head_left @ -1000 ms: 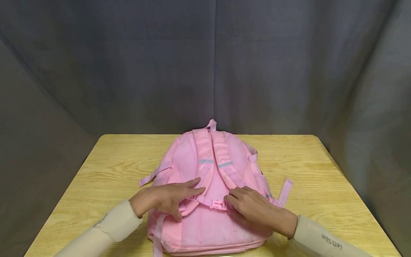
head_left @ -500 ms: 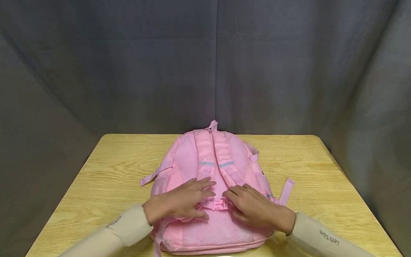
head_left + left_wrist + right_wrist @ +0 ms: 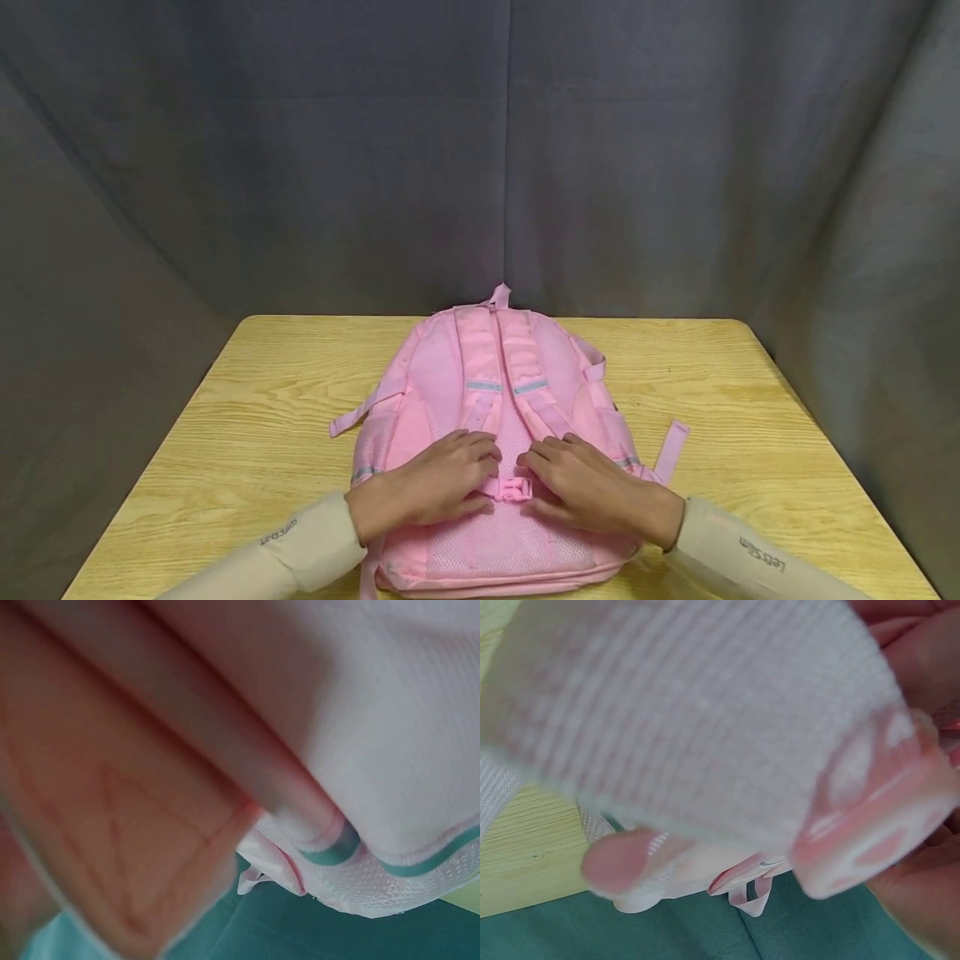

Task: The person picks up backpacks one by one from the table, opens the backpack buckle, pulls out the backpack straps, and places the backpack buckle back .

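A pink backpack lies back-side up, its two shoulder straps running down the middle. Across them sits a pink side-release buckle on a strap, fastened as one piece. My left hand grips the strap at the buckle's left, fingers bent and thumb below. On the other side my right hand holds the strap by the buckle's right end with curled fingers. Close up in the right wrist view, the buckle and its webbing lie between the fingers. The left wrist view shows mostly blurred palm; its fingertips are hidden.
The backpack rests on a wood-grain table with rounded far corners. Loose strap ends stick out left and right. A top loop points to the grey curtain behind.
My left hand has moved right from the left strap to the buckle, and its spread fingers have bent in. The right hand has stayed by the buckle.
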Action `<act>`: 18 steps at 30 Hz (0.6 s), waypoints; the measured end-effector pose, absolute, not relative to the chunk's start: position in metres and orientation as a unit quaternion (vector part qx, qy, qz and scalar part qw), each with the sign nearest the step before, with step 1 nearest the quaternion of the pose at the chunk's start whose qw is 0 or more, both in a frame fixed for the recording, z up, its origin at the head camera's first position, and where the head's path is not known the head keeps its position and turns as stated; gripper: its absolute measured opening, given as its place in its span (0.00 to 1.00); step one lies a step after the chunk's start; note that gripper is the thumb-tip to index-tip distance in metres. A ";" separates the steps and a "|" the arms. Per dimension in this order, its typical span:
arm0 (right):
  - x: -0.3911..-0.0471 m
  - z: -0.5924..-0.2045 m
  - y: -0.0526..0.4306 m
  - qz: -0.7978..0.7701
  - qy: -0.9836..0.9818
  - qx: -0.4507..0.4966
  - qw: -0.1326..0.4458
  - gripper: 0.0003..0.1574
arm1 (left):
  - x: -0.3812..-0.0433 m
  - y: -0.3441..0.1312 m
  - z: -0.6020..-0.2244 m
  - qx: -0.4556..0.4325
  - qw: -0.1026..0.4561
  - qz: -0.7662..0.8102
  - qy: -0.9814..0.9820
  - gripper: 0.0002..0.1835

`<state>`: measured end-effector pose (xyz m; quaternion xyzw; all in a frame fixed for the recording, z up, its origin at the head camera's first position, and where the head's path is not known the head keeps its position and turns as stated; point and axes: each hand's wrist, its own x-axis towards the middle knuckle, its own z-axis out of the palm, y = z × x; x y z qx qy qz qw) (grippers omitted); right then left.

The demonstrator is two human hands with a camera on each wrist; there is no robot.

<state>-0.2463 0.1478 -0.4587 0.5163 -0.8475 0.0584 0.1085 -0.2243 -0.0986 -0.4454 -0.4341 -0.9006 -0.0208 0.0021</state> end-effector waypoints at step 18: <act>-0.246 -0.460 0.151 0.073 -0.831 0.539 0.118 0.23 | -0.224 -0.096 -0.446 -0.433 0.040 -0.048 -0.899 0.10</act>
